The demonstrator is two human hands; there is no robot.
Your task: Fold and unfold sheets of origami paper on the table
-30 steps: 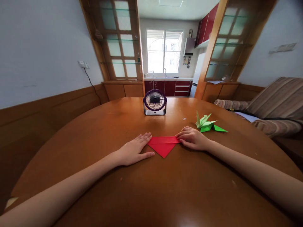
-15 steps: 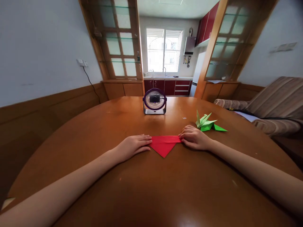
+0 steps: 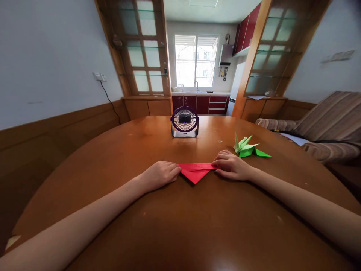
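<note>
Between my hands is a sheet of red folding paper (image 3: 195,175), folded into a triangle with its point towards me and a folded strip along its far edge. My left hand (image 3: 164,174) closes on the left corner, its fingers curled and pressed together. At the right corner, the fingers of my right hand (image 3: 230,166) pinch the paper. Both corners are hidden under the fingers. Just beyond my right hand sits a folded green paper figure (image 3: 246,146) with pointed tips.
A small dark purple fan (image 3: 185,121) stands on the far part of the round-ended wooden table (image 3: 180,229). Beyond the table's right edge is a striped armchair (image 3: 332,124). A black cord (image 3: 109,98) hangs from the wall socket at left.
My left fingers have gone from stretched out to curled around the paper's left corner. The red paper has tilted slightly, its near point has drawn back, and its strip shows a slanting gap.
</note>
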